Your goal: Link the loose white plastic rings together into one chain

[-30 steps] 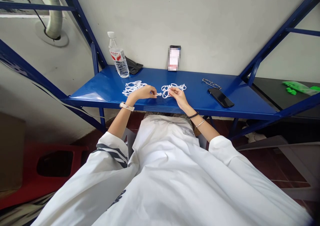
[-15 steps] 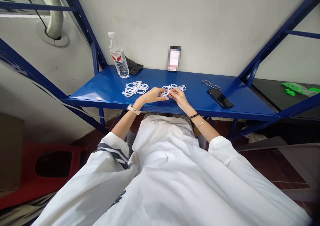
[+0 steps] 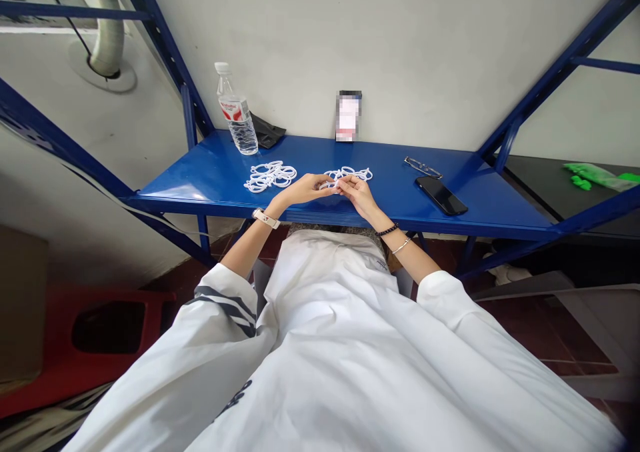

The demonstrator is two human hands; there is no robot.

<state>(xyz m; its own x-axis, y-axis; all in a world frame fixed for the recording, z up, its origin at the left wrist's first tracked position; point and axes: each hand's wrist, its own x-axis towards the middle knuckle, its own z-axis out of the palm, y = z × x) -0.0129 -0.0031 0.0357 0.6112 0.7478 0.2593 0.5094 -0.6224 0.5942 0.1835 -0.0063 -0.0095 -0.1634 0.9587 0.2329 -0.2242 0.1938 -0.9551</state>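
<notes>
Between my hands, above the front of the blue table (image 3: 200, 184), is a small white ring (image 3: 327, 186). My left hand (image 3: 311, 189) grips its left side with thumb and fingers. My right hand (image 3: 354, 191) pinches the ring's right end at the fingertips, which partly hide it. Just behind my right hand lies a loose pile of white rings (image 3: 364, 173). A second pile of white rings (image 3: 271, 176) sits to the left of my left hand, apart from it.
A water bottle (image 3: 237, 122) stands at the back left beside a black pouch (image 3: 269, 132). One phone (image 3: 349, 117) leans against the wall. Eyeglasses (image 3: 423, 167) and a black phone (image 3: 441, 195) lie on the right. Blue posts (image 3: 185, 72) rise at the table's ends.
My left fingers have closed in around the white ring, and the gap between thumb and fingers is narrower. My right hand has hardly moved; the piles look unchanged.
</notes>
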